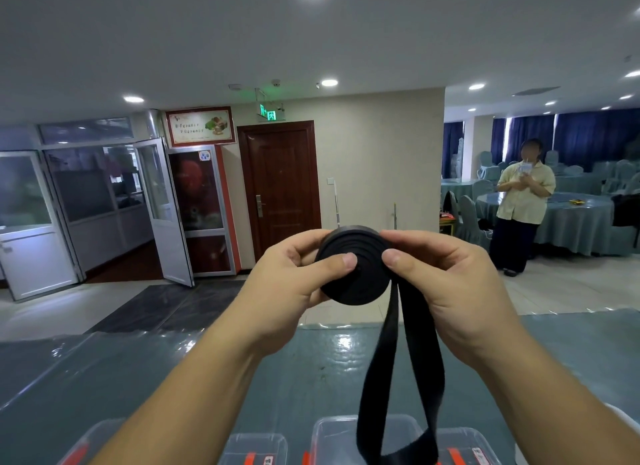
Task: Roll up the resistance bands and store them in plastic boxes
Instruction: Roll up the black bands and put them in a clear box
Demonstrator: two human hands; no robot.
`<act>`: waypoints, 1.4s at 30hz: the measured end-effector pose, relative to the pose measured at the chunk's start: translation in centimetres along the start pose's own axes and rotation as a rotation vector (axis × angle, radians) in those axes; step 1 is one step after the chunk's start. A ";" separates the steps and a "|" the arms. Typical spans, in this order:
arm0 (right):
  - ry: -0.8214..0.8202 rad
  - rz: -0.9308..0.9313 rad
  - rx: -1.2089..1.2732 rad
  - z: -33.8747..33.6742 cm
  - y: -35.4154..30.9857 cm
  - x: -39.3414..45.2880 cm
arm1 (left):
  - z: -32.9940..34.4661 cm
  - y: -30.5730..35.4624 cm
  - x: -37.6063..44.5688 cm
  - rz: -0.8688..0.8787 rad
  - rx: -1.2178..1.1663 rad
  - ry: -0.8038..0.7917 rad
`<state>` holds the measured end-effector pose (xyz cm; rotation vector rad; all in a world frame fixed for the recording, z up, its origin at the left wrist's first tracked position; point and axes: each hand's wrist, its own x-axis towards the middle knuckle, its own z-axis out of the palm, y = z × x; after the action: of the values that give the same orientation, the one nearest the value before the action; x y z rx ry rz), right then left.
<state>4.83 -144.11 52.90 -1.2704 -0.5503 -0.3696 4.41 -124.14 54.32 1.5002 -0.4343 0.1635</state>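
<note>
A black resistance band (356, 277) is wound into a thick coil held up at chest height. My left hand (294, 277) grips the coil's left side, thumb pressed on its face. My right hand (446, 284) grips the right side, thumb on the coil as well. The band's loose tail (408, 378) hangs down as a long loop toward the clear plastic boxes (346, 437) at the bottom edge of the view. Several boxes with red-orange latches stand side by side there, partly cut off.
The boxes stand on a table with a shiny grey-blue cover (173, 367). A person (523, 204) stands at the right beside round covered tables (575, 222). A brown door (280, 187) and glass doors (162, 208) lie ahead.
</note>
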 end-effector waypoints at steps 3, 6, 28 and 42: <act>-0.016 -0.006 -0.132 -0.5 0.0 0.1 | 0.0 -0.1 0.0 -0.043 0.042 -0.023; -0.063 -0.007 -0.204 -0.6 -0.1 0.0 | -0.4 0.6 -0.1 -0.023 0.243 -0.083; -0.012 -0.040 -0.145 0.1 -0.3 -0.5 | -0.3 1.4 -0.7 -0.007 0.242 -0.090; -0.045 -0.067 -0.131 -0.3 -0.7 -0.4 | 0.0 1.0 -1.2 0.036 0.209 -0.052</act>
<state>4.18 -144.57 53.17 -1.3914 -0.6155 -0.4399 2.90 -123.88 54.82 1.7053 -0.4980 0.2033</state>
